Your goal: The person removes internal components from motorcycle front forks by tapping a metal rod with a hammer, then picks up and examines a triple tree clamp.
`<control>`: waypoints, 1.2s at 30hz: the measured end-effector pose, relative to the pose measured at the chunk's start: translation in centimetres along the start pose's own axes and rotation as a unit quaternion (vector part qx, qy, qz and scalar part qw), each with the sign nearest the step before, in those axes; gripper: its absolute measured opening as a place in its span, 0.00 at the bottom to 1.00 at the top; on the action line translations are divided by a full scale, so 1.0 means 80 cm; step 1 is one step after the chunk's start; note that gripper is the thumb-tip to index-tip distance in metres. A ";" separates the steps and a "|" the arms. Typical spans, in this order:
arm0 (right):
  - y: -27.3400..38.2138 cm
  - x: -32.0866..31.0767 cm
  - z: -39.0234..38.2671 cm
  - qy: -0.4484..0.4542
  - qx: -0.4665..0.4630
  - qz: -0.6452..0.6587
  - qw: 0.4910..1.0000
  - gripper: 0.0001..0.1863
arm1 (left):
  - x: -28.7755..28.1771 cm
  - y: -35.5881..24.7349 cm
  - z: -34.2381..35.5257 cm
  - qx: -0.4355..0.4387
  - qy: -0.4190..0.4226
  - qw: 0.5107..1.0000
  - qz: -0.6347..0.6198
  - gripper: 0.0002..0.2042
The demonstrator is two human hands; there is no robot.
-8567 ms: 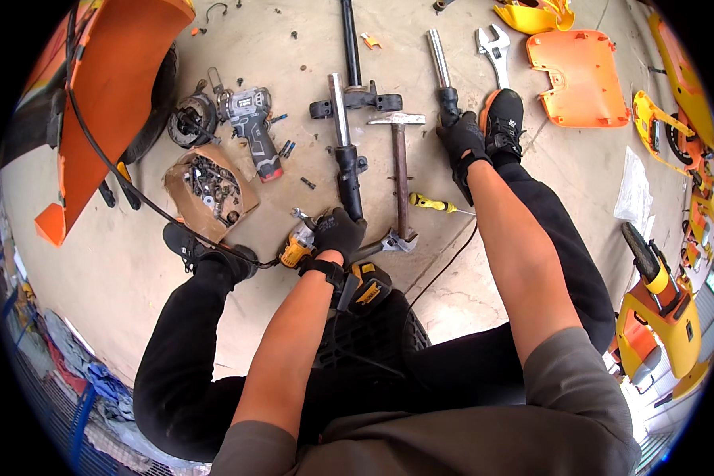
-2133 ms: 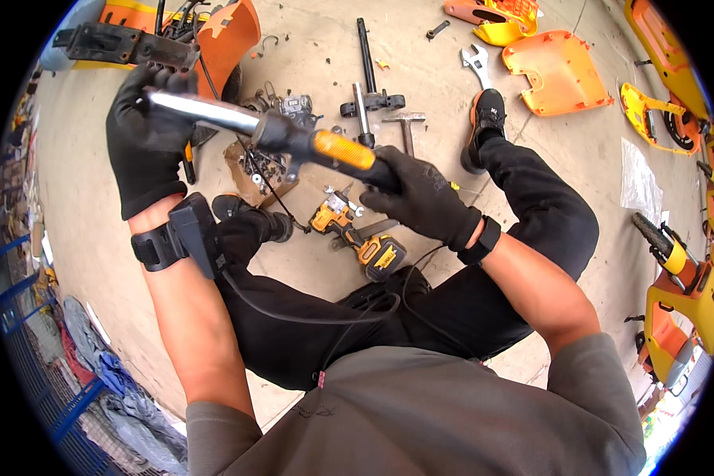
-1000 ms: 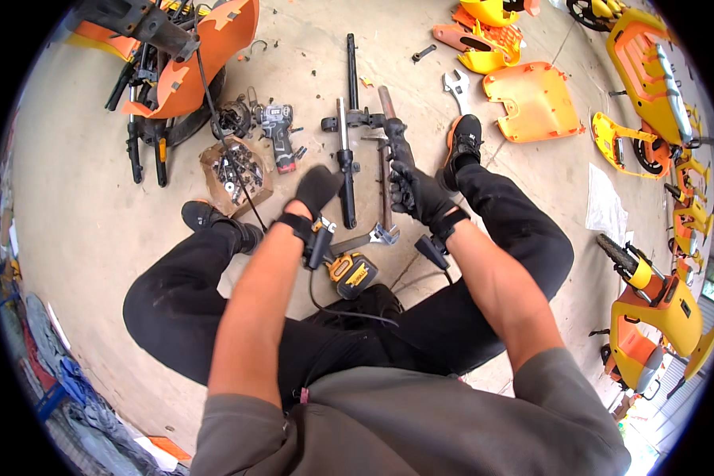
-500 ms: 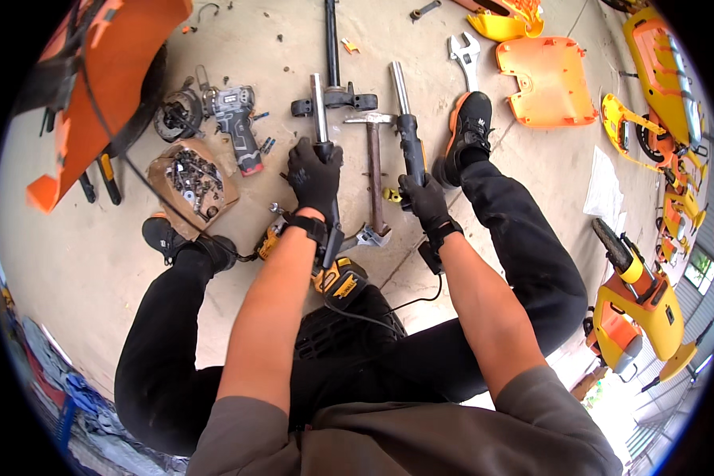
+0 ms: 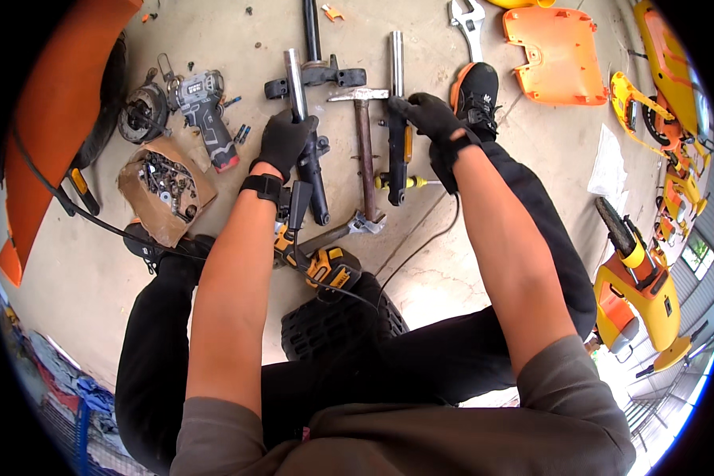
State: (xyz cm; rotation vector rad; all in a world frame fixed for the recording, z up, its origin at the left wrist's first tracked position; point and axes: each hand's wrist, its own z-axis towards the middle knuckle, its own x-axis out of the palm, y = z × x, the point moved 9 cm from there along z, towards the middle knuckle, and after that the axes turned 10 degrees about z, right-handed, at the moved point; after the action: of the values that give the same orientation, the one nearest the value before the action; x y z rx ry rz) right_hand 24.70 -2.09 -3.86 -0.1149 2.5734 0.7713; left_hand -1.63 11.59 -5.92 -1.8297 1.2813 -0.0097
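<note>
Black-gloved left hand (image 5: 282, 143) is curled round a chrome-and-black metal tube (image 5: 309, 165) at its 3 o'clock, lying nearly 12-to-6, top tipped toward 11. Brown-handled steel hammer (image 5: 365, 147) between. Then the black-gloved right hand (image 5: 430, 117) is pinching a 2nd chrome-and-black metal tube (image 5: 396, 143) at its 9, pretty much dead 12-to-6.

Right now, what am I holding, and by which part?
Left hand holds the left fork leg, right hand the right fork leg, each near its black section's top.

A cardboard box (image 5: 160, 226) of small parts (image 5: 166, 184) sits near a grey power tool (image 5: 205, 113), an orange panel (image 5: 559, 63) near an adjustable wrench (image 5: 472, 33).
</note>
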 end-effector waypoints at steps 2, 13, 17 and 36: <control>-0.020 0.022 0.018 0.020 -0.007 -0.028 0.999 0.34 | -0.007 -0.010 -0.009 0.020 0.003 1.000 -0.021 0.14; 0.015 0.001 -0.097 -0.020 -0.094 0.252 0.963 0.21 | -0.098 -0.118 -0.146 0.210 -0.113 0.968 -0.074 0.11; 0.080 -0.002 -0.166 -0.045 -0.252 0.259 0.931 0.21 | -0.103 -0.119 -0.189 0.214 -0.142 0.962 -0.091 0.11; 0.095 0.106 -0.244 -0.047 -0.328 0.116 0.936 0.27 | -0.086 -0.083 -0.232 0.240 -0.064 0.964 0.099 0.15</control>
State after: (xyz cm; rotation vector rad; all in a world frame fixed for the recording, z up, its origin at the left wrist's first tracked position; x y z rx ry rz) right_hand 7.84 -5.82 10.74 0.0254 2.1594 1.6590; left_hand -8.33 5.54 12.89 -1.2654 1.2375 -0.0854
